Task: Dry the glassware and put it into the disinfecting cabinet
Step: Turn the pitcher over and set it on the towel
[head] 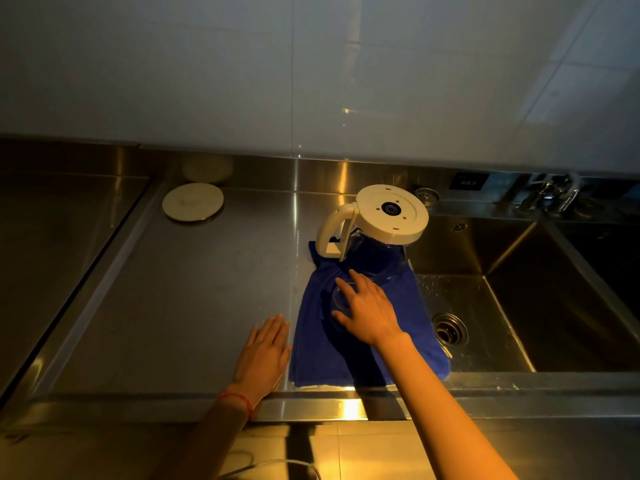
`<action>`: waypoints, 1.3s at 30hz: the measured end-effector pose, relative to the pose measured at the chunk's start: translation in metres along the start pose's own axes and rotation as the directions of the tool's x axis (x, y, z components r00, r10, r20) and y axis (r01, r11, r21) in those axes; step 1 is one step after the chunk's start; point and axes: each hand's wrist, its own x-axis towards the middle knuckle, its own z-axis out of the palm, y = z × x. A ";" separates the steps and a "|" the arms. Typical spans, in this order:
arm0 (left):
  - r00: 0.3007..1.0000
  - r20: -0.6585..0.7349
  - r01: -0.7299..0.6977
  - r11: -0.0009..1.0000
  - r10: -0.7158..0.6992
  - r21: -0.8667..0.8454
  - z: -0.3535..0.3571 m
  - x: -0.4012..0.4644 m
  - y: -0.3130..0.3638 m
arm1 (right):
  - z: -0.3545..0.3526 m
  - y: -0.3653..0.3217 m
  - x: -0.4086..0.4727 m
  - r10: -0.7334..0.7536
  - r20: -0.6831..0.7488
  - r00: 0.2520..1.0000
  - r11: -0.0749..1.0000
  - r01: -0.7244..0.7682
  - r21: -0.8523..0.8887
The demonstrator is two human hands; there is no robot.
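A blue cloth (311, 344) lies on the steel counter beside the sink. At its far end a glass kettle (381, 251) stands upside down, its white base (391, 213) and white handle (332, 230) on top. A small clear glass (337, 299) sits on the cloth under my right hand (369, 310), whose spread fingers rest over it. Whether the fingers grip the glass is not clear. My left hand (265, 355) lies flat and open on the counter just left of the cloth, with a red string at its wrist.
A white round lid (193, 201) lies at the back left of the counter (173, 289). The steel sink (512, 289) with its drain (449, 329) is on the right, a faucet (550, 195) behind it. A tiled wall rises behind.
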 end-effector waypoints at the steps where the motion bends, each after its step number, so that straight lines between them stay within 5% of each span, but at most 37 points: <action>1: 1.000 -0.001 0.004 1.000 -0.004 -0.002 0.000 0.000 0.001 | -0.001 0.000 0.000 0.004 0.013 1.000 1.000 -0.004 -0.001; 22: 0.998 0.056 0.030 0.999 -0.029 -0.030 -0.006 0.000 0.005 | -0.013 -0.005 0.014 0.001 0.184 0.983 0.987 0.028 -0.156; 39: 0.998 0.048 0.038 0.999 -0.037 -0.009 -0.010 0.000 0.007 | 0.006 -0.015 0.003 -0.080 -0.157 0.984 0.991 0.061 -0.121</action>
